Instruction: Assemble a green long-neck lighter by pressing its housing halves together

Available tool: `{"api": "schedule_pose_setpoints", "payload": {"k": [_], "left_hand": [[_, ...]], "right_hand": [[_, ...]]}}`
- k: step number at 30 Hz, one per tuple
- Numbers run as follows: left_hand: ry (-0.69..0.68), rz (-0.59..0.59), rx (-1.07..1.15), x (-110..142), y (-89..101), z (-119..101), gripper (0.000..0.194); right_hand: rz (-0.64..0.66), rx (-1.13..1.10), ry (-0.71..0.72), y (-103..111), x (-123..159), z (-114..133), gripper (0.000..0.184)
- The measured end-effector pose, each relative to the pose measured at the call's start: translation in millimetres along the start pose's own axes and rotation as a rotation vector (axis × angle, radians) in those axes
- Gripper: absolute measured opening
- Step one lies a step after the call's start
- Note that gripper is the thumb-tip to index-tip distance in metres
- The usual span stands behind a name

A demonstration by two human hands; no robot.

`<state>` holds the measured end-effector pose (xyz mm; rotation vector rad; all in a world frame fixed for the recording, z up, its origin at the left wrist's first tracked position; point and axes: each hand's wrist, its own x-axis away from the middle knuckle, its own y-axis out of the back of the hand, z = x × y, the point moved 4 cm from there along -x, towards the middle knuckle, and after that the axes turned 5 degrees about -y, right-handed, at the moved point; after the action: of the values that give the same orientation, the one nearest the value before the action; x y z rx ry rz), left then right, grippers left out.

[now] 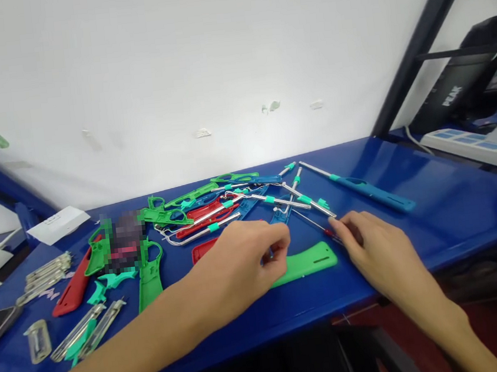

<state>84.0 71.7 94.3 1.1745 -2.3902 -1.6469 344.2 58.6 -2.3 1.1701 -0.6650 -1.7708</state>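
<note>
Head view: a green handle (312, 263) is laid on the blue table (438, 219) towards its front edge, its left end covered by the left hand (247, 257). The left fingers are curled in, thumb and forefinger bent into a loop; whether the handle is pinched or merely hidden by them cannot be told. The right hand (377, 246) is placed at the red grip of what seems a screwdriver (312, 222), thumb and fingers close about it; whether it is clamped or only touched cannot be made out. The shaft is pointed up and left, away from the handle.

For good control, the grip is best taken well back, and the shaft raised before being turned, since a metal tube (315, 204) is left almost against the right thumb. The handle is best pressed flat by the left fingertips, its slot kept uncovered. The blue lighter (382, 195) and piled shells (194, 194) are best not brushed.
</note>
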Motion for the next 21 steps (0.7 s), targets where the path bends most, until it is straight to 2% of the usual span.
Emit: {"api": "schedule_pose_setpoints", "payload": {"k": [5, 8, 13, 18, 21], "left_hand": [[-0.059, 0.023, 0.014, -21.8, -21.3, 5.0, 0.020], [-0.094, 0.055, 0.017, -29.5, -31.2, 7.2, 0.020], [-0.142, 0.139, 0.033, -38.5, -42.8, 3.5, 0.020], [-0.144, 0.161, 0.035, -46.1, -54.2, 0.5, 0.021], [-0.152, 0.154, 0.035, -47.8, -59.9, 2.4, 0.020]], "right_hand": [[-0.011, -0.084, 0.024, 7.7, 2.8, 0.7, 0.065], [-0.039, -0.115, 0.000, 15.4, 5.8, -6.7, 0.074], [-0.113, -0.165, -0.109, 40.9, 5.7, -19.2, 0.062], [-0.226, -0.278, -0.198, 71.8, 8.8, -22.6, 0.053], [-0.267, -0.331, -0.246, 81.7, 14.6, -20.0, 0.044]]}}
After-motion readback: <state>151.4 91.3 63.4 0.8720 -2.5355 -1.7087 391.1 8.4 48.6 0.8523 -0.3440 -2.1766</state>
